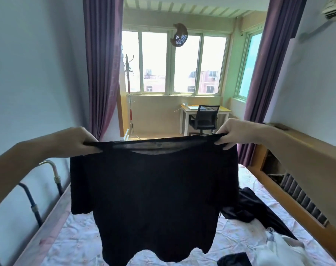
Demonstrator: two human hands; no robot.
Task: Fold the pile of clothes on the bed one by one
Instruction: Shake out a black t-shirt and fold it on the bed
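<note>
I hold one black shirt (153,198) up over the bed (82,231), stretched between my two hands. My left hand (75,140) pinches one shoulder, my right hand (233,133) grips the other; the fabric covers part of my fingers. The shirt hangs flat and blocks the middle of the bed. Beside it on the sheet lie three more clothes: a dark one (244,206), a white one (278,248) cut off at the bottom edge, and another dark piece (234,260), mostly out of frame. Farther off stand one desk (185,112) and one chair (203,120) beneath the windows (173,62).
</note>
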